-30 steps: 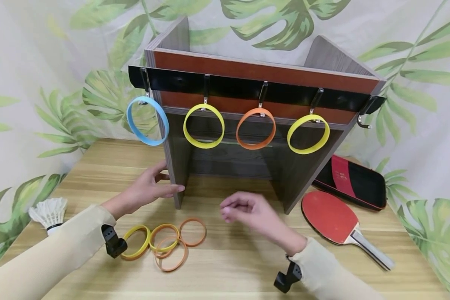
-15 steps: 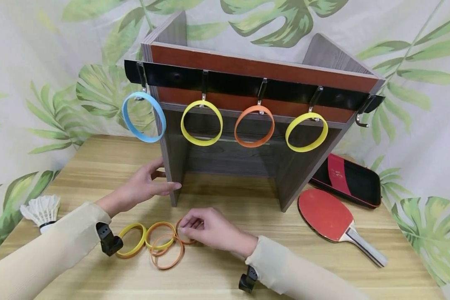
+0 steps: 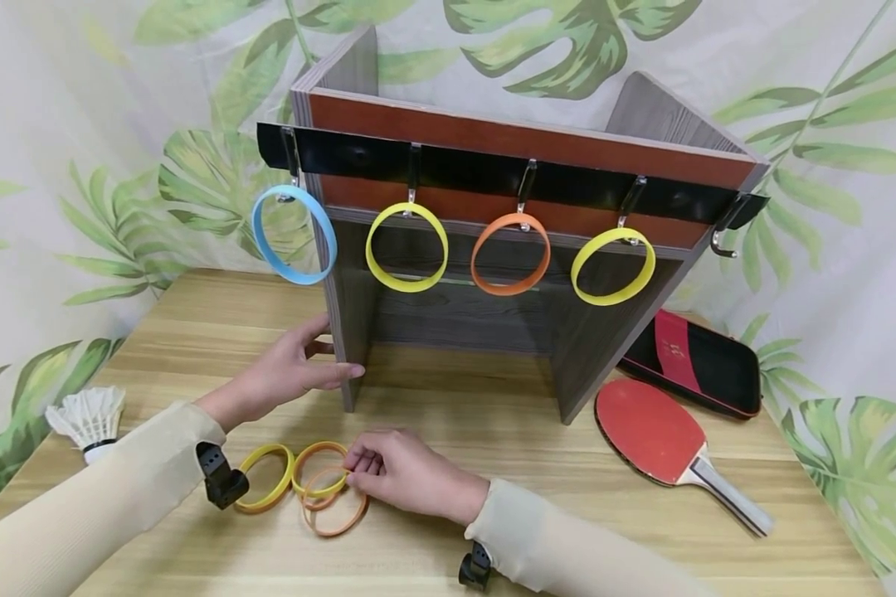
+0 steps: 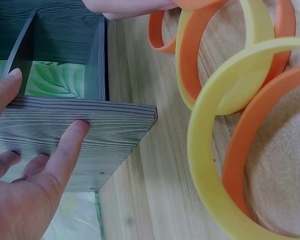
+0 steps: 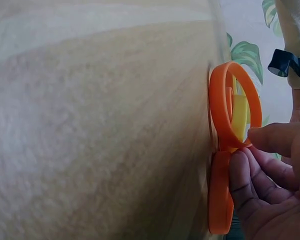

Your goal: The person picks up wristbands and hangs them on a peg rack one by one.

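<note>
My left hand (image 3: 287, 373) grips the left side panel (image 4: 65, 127) of a grey wooden shelf, thumb at the front edge and fingers along the outer face. My right hand (image 3: 411, 477) is over the silicone wristbands on the table, and its thumb and forefinger pinch the edge of an orange wristband (image 5: 221, 107). Another orange wristband (image 5: 220, 195) lies right under those fingers; in the head view the hand hides it. Further left lie a yellow wristband (image 4: 202, 165) over an orange one and a second overlapping yellow and orange pair.
On the shelf's black hook strip (image 3: 470, 174) hang a blue wristband (image 3: 257, 224), two yellow and one orange; the rightmost hook (image 3: 723, 246) is bare. A shuttlecock (image 3: 90, 419) lies left. A red paddle (image 3: 650, 431) and black case (image 3: 724, 365) lie right.
My right hand has moved left and down from in front of the shelf to the wristbands, and its fingers have taken an orange one. The left hand has stayed at the panel.
</note>
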Motion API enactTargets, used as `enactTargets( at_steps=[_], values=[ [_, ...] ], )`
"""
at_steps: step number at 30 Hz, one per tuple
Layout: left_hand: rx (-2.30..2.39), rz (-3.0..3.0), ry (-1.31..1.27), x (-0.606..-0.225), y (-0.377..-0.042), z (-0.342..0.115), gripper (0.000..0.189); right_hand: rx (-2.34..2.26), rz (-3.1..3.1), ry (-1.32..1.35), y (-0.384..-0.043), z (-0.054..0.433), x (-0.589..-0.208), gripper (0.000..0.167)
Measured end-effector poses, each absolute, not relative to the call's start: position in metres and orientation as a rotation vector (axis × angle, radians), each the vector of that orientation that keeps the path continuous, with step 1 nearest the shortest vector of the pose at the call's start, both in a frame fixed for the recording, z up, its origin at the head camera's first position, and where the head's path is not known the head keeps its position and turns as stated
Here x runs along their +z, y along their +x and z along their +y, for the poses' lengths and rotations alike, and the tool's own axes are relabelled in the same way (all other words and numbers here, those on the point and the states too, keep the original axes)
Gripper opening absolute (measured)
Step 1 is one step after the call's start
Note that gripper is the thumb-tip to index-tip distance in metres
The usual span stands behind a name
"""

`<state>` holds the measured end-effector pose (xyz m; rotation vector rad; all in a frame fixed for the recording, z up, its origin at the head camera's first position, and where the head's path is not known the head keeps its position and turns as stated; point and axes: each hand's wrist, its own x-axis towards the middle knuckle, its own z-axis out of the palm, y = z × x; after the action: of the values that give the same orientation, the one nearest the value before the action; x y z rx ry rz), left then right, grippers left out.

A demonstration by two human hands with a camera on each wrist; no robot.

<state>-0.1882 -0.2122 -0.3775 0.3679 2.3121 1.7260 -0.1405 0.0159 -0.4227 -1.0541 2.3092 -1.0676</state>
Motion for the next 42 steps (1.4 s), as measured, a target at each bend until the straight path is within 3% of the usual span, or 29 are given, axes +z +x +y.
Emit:
enactTargets(
  at_steps=[28,35,42],
  values=[
    [1.741,2.304,0.397,-0.379,-0.189,-0.213,0.085,-1.197,2.202,-0.919,-0.146,0.028,-0.404,0.005],
    [1.739,2.293,0.379,-0.381,-0.19,-0.214,0.085,-1.232,2.168,-0.873,-0.151,0.053,-0.397,0.023],
    [1.729,2.305,0.364,-0.379,-0.19,-0.213,0.09,-1.448,2.061,-0.801,-0.155,0.092,-0.384,0.025]
  ],
)
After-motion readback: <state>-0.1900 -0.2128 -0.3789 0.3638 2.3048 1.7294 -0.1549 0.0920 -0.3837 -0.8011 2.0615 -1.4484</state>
